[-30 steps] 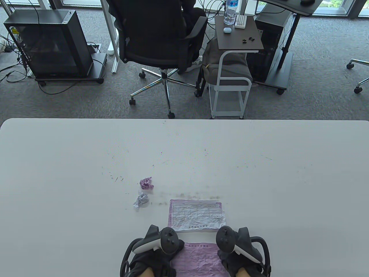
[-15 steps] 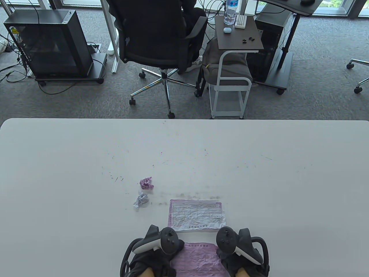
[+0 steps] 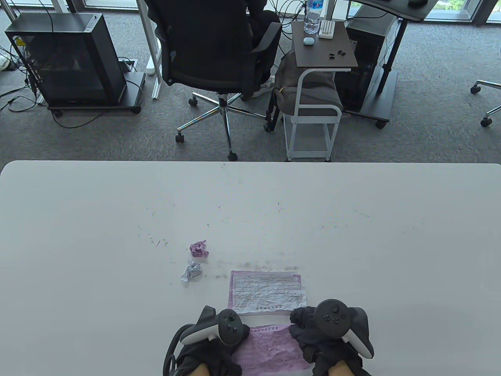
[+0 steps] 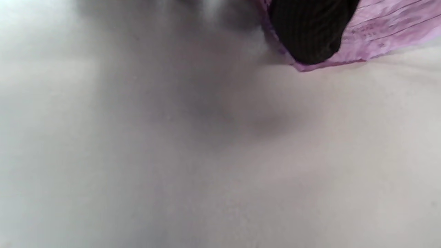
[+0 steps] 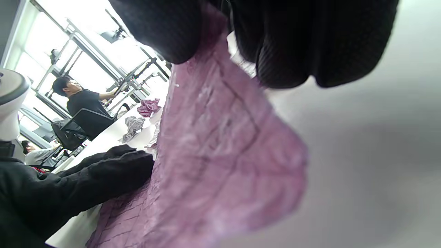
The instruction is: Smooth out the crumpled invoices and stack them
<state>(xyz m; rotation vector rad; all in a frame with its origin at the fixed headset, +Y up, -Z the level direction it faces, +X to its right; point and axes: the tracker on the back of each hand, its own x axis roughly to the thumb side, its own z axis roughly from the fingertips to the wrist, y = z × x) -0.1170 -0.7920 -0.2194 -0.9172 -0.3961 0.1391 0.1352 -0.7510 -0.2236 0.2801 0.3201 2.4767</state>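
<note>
A wrinkled purple invoice [image 3: 270,346] lies at the table's near edge between both hands. My left hand [image 3: 229,354] rests on its left side, with one fingertip [image 4: 310,31] pressing the sheet's corner [image 4: 386,31] to the table. My right hand [image 3: 303,331] pinches the right edge, thumb [image 5: 162,27] on one face and fingers [image 5: 310,41] on the other, and the purple invoice [image 5: 220,165] curls up off the table there. Just beyond lies a flattened white-and-purple invoice [image 3: 267,291]. A crumpled purple ball [image 3: 199,248] and a crumpled grey-white ball [image 3: 191,272] sit to its left.
The white table [image 3: 352,235] stretches wide on both sides of the papers. Behind its far edge stand an office chair [image 3: 215,51], a small white side cart [image 3: 313,98] and a black computer case [image 3: 70,58]. People sit in the background of the right wrist view.
My right hand has rolled over and shifted left onto the purple sheet's right edge, pinching and lifting it. The left hand, the flat invoice and both balls have stayed put.
</note>
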